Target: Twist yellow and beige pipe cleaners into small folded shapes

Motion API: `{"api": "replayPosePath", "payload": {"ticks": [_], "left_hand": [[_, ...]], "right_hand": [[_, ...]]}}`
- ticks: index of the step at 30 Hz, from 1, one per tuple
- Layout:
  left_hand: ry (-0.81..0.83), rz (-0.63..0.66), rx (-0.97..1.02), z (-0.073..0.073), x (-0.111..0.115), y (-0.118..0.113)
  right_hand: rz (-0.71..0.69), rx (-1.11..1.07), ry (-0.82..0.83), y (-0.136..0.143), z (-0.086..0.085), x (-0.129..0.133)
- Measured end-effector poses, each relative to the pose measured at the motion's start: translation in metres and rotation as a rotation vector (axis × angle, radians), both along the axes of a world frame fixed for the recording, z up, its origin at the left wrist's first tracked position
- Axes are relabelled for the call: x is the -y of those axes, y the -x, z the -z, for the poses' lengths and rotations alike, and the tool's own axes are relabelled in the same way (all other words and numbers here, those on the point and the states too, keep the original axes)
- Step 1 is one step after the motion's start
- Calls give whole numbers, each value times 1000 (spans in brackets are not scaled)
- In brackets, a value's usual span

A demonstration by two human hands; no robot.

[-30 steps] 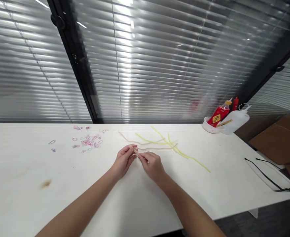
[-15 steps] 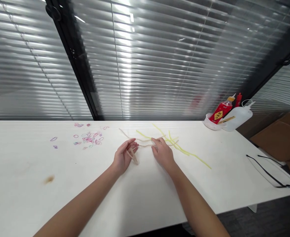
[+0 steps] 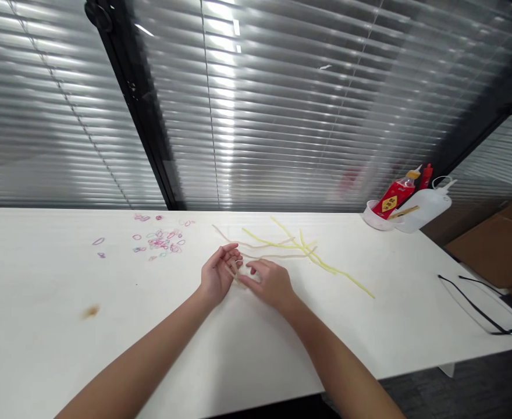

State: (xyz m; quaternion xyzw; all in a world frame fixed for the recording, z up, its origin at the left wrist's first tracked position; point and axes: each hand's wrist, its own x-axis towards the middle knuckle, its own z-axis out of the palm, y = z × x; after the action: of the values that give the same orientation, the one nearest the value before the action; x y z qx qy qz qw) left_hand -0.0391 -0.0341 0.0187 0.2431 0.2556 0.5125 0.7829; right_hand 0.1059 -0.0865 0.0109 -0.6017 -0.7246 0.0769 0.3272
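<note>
My left hand (image 3: 216,276) rests at the table's middle, palm turned inward and fingers curled around a folded beige pipe cleaner (image 3: 234,270), whose bent loops stick out toward the right. Close by on the right is my right hand (image 3: 271,284); its thumb reaches the lower end of that folded piece, and a gap shows between thumb and forefinger. Behind both hands, straight beige pipe cleaners (image 3: 273,256) lie across the table. Several yellow pipe cleaners (image 3: 347,278) cross over them and stretch to the right.
Small coloured loops (image 3: 162,241) lie scattered on the white table (image 3: 151,326) at left, near a brown stain (image 3: 91,311). At back right stand a red-labelled bottle (image 3: 395,196) in a white bowl (image 3: 376,221) and a white squeeze bottle (image 3: 426,209). Black glasses (image 3: 478,311) lie at right, cardboard (image 3: 496,238) beyond.
My right hand has left the pipe cleaners on the table and moved left and slightly nearer, to the folded piece. My left hand has barely moved.
</note>
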Motion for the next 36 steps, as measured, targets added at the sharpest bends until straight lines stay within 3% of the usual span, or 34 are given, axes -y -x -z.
{"api": "replayPosePath", "payload": {"ticks": [4,8,13,20,25,29,32,36], "left_hand": [[-57,32,1,0,2,-1],[-136,43,23,1,3,-1],[-144,203,-137,0,5,-4],[-204,254,-262,3,8,-5],[-234,226,-301,1,9,-7],[-231,216,-339,-1,9,-8],[-300,305,-368,-1,10,-7],[-258,390,-277,-1,12,-5]], "right_hand": [[-58,33,87,18,2,3],[-46,-126,103,15,-1,2],[-47,-422,69,6,-5,-2],[-135,-480,94,8,-7,-1],[-1,-417,91,2,-10,0],[92,-572,45,-5,-12,-3],[37,-737,109,-7,-12,-6],[-42,-822,128,-7,-9,-10]]}}
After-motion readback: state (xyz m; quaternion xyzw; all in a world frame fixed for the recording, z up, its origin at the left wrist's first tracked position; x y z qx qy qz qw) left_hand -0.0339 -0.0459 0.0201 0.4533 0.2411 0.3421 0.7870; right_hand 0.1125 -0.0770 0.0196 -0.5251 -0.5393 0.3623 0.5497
